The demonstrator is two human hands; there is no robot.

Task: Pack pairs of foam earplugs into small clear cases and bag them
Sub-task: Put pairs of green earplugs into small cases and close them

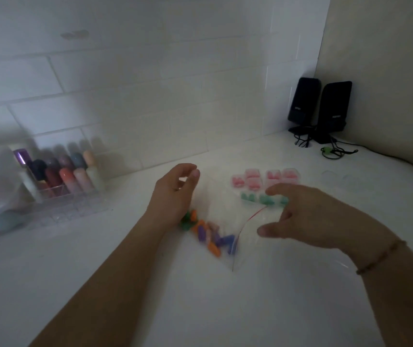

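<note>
Your left hand (175, 189) hovers with fingers loosely curled, holding nothing, above the loose earplugs (208, 234) on the worktop (200, 309). Further right, your right hand (308, 219) is spread over the clear bag (245, 236), near the filled cases (265, 184). Bagging seems underway; next, pinch the bag's mouth open.

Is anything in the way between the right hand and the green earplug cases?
Nothing visible. The right hand hovers right beside the green earplug cases, its fingers already over part of the row. The clear bag lies lower, below the hand.
</note>
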